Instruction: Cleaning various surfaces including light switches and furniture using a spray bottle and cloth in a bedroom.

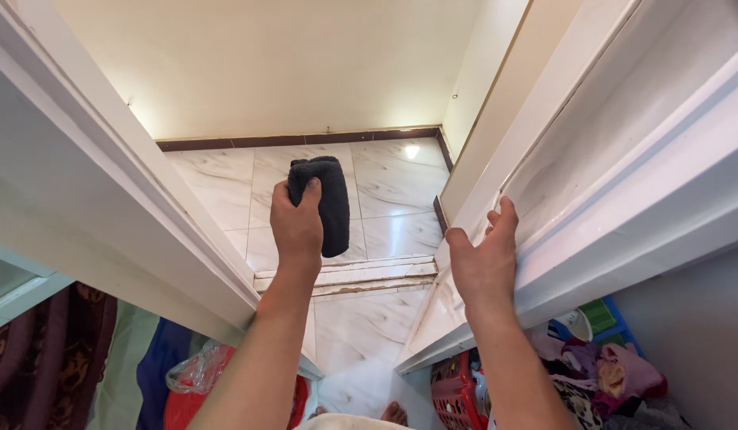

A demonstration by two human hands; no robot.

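Here the left hand (297, 227) grips a rolled dark towel (330, 203) that stands upright above the floor (385, 199), while the right hand (484, 259) rests open on the white door (624, 159).

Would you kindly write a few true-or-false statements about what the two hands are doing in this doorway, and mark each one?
1. The left hand grips a dark rolled cloth. True.
2. The right hand holds a second cloth. False: it holds nothing and rests its fingers on the edge of the white door frame.
3. The floor beyond the doorway is carpeted. False: it is glossy marble-patterned tile.
4. A red basket sits low on the right, near the right forearm. True.
5. The dark cloth lies on the floor. False: it is held up in the air by the left hand.
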